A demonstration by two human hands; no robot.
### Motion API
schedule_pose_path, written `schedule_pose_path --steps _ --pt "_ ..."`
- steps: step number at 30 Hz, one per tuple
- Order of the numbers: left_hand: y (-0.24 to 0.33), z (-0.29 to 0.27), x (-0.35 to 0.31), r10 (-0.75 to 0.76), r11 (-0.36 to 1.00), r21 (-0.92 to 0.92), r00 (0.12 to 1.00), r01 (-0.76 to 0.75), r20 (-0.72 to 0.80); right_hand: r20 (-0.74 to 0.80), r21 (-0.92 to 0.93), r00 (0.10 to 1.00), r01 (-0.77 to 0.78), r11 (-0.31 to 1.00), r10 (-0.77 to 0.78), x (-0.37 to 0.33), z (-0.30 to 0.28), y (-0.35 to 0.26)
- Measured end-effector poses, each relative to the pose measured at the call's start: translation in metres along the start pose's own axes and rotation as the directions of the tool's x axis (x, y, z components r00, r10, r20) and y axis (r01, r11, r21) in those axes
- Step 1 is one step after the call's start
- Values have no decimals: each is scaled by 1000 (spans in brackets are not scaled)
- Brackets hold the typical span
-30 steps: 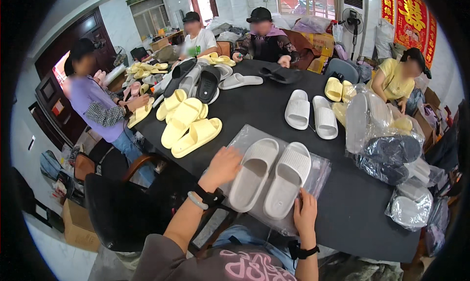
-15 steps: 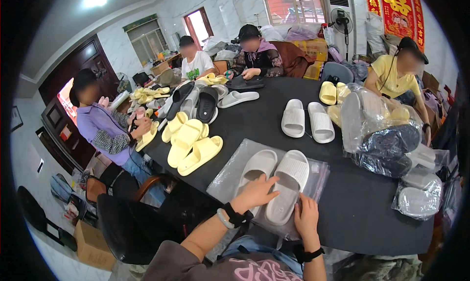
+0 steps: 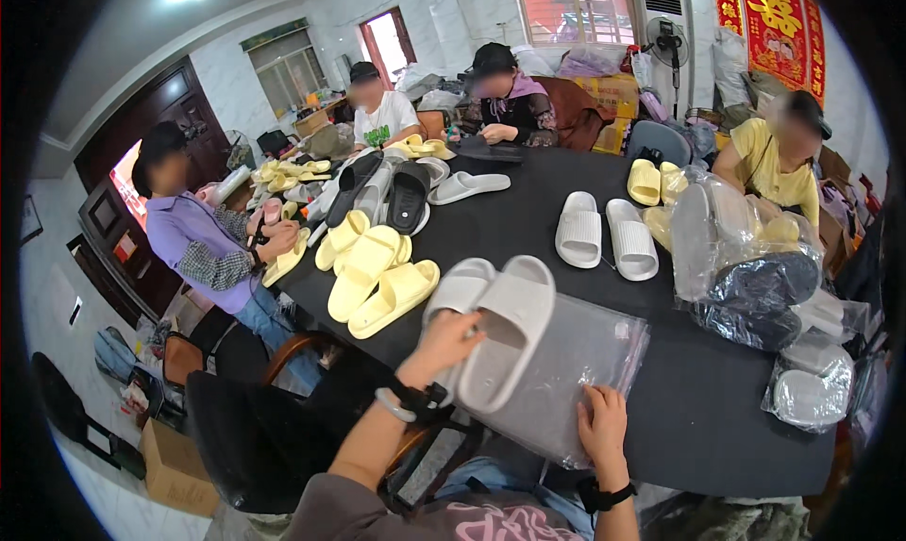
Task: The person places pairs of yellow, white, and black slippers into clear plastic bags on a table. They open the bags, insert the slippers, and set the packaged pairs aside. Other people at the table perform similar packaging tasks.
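A pair of light grey slippers, the nearer one (image 3: 514, 338) overlapping the other (image 3: 462, 286), is tilted up above the table's near edge. My left hand (image 3: 445, 341) grips them at their inner sides, fingers curled between the two. To their right a clear plastic bag (image 3: 580, 352) lies flat on the black table (image 3: 679, 390). My right hand (image 3: 604, 426) rests on the bag's near right part with fingers stretched out, and nothing shows in it.
Yellow slippers (image 3: 382, 282) lie left of the bag; black and grey ones (image 3: 408, 197) lie beyond. Two whitish slippers (image 3: 604, 234) stand ahead. Bagged slippers (image 3: 755, 277) are piled at right. Co-workers (image 3: 193, 239) are around the table. A black chair (image 3: 255, 428) stands at near left.
My left hand has taken hold of the slippers and carried them up and left, off the plastic bag. My right hand has moved from beside a slipper onto the bag.
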State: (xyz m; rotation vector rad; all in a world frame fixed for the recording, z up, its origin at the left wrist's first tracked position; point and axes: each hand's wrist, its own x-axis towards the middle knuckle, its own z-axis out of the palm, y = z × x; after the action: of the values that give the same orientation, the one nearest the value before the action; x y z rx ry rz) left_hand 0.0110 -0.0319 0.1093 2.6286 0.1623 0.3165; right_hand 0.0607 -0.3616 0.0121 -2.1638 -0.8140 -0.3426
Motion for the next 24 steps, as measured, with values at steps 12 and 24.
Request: schedule_pose_path --steps 12,24 --pt "-279 -196 66 -34 985 146 930 93 -365 9 -2 1000 -4 1000 4 1 7 0" --pt "-412 -171 150 -321 908 113 842 404 -433 13 -53 998 -53 997 53 -5 -4 0"
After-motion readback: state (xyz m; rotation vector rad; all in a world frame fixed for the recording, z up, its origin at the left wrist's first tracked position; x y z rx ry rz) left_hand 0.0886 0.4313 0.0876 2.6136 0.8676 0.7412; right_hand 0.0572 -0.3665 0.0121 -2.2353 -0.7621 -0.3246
